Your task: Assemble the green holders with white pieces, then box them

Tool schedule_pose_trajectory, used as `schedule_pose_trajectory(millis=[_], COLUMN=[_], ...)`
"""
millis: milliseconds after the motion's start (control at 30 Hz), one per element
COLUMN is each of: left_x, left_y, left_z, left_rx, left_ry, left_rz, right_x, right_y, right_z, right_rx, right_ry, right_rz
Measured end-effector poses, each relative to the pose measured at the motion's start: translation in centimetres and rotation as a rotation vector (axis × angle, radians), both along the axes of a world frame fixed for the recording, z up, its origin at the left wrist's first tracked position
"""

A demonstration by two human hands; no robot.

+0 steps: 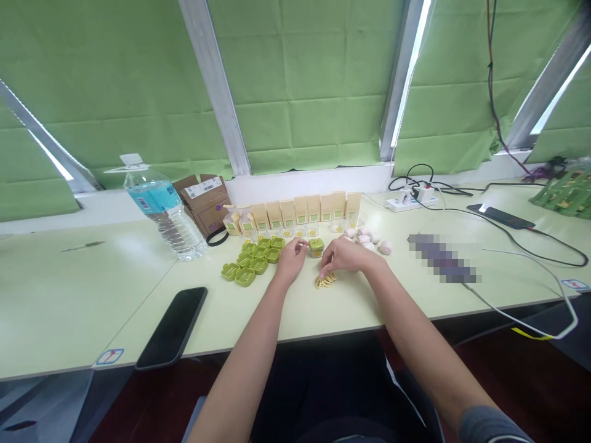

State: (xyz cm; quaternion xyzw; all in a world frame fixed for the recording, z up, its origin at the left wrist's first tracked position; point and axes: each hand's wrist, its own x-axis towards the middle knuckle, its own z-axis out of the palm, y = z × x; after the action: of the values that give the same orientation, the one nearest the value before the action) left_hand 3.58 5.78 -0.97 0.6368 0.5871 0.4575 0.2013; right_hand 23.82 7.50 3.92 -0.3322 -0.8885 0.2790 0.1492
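My left hand rests on the table, its fingers loosely apart beside a small clear container with a green lid. To the right, my right hand reaches down with fingertips pinched at a small pile of pale yellow rubber bands. Its fingers partly cover the pile. Several green, flower-shaped lids lie grouped left of my left hand. Beyond my right hand is a cluster of pale pink, rounded pieces. Small clear cups stand behind the container.
A row of beige cartons lines the back of the table. At left are a large water bottle, a cardboard box and a black phone. A power strip, cables and another phone occupy the right.
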Motion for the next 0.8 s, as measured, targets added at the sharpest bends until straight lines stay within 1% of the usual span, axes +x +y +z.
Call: schedule_pose_trajectory(millis=[167, 267, 333, 400, 500, 600, 700, 800], left_x=[-0.3, -1.4, -2.3, -3.1, -3.8, -4.0, -4.0, -3.8], left_y=[-0.6, -0.9, -1.2, -1.4, -1.8, -1.9, -1.7, -1.5], left_z=[0.9, 1.8, 2.3, 2.7, 2.9, 2.6, 2.2, 1.9], left_rx=[0.175, 0.226, 0.214, 0.164, 0.089, 0.054, 0.036, 0.05], left_ry=[0.189, 0.305, 0.426, 0.535, 0.626, 0.644, 0.636, 0.622], left_rz=[0.038, 0.157, 0.265, 0.363, 0.447, 0.473, 0.461, 0.442], right_x=[0.0, 0.0, 0.0, 0.0, 0.1, 0.0, -0.2, -0.5], right_y=[0.3, 0.5, 0.5, 0.5, 0.5, 0.6, 0.7, 0.7], right_z=[-0.3, -0.5, -0.6, -0.6, -0.6, -0.6, -0.8, -0.9], right_rx=[-0.046, -0.071, -0.09, -0.086, -0.042, -0.005, 0.024, 0.064], right_ry=[-0.009, -0.014, -0.015, -0.006, 0.018, 0.027, 0.051, 0.084], right_rz=[0.015, 0.01, 0.016, 0.013, -0.015, -0.045, -0.05, -0.061])
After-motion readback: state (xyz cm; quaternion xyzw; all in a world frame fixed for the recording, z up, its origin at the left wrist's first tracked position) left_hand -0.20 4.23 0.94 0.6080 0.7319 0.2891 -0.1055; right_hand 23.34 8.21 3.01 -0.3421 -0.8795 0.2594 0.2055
